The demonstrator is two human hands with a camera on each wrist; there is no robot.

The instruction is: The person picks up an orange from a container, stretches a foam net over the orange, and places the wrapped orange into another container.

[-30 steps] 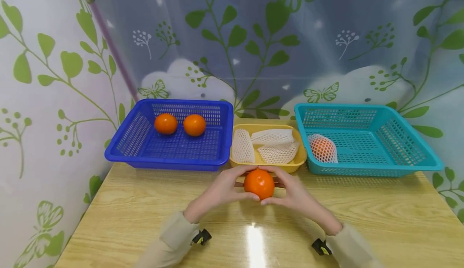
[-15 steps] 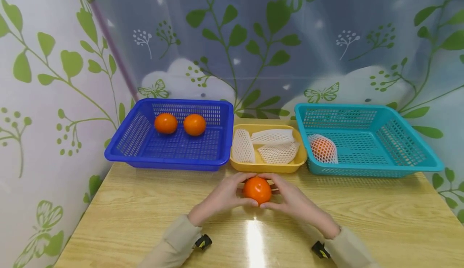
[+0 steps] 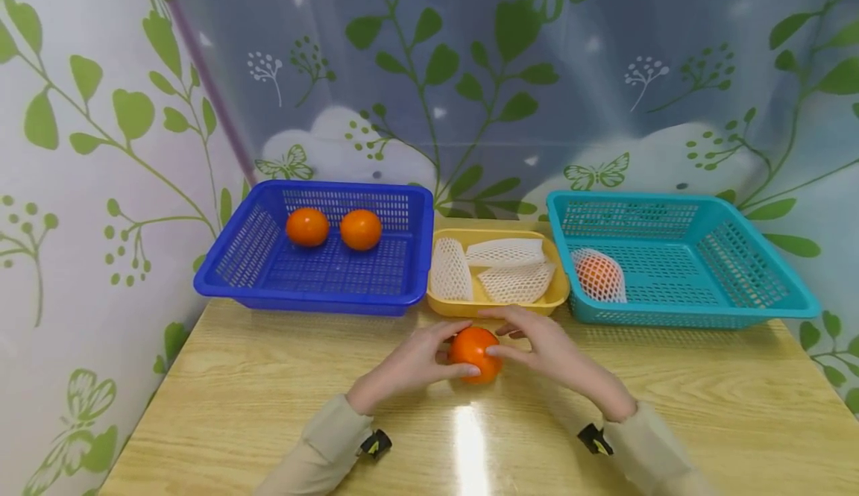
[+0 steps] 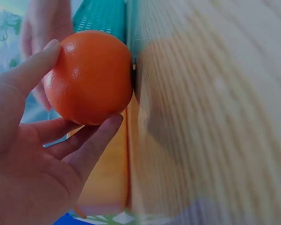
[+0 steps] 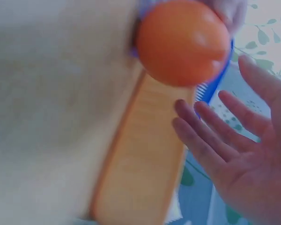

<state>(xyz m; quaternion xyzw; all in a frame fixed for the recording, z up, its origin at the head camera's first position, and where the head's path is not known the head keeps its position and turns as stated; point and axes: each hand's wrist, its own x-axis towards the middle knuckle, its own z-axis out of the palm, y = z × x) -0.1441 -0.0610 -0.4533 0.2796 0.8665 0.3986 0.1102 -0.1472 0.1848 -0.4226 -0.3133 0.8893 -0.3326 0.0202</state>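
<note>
A glossy orange (image 3: 470, 348) sits on the wooden table in front of the yellow basket (image 3: 463, 309). My left hand (image 3: 417, 360) holds it from the left, thumb on the near side and fingers curved round the far side; the left wrist view shows the orange (image 4: 91, 77) between thumb and fingertips. On the other side is my right hand (image 3: 545, 345), fingers spread and extended toward the yellow basket. In the right wrist view a gap shows between the right fingers (image 5: 215, 131) and the orange (image 5: 182, 44). Several white foam net sleeves (image 3: 517, 283) lie in the yellow basket.
At the left stands a blue basket (image 3: 315, 303) containing two oranges (image 3: 360, 230). A teal basket (image 3: 698, 312) at the right holds one orange in a white net sleeve (image 3: 599, 276). Behind them hangs a leaf-patterned cloth (image 3: 436, 108).
Both hands have brought the orange slightly nearer and down to the table. My right hand has since let go and moved off to the right and forward; the left still holds it.
</note>
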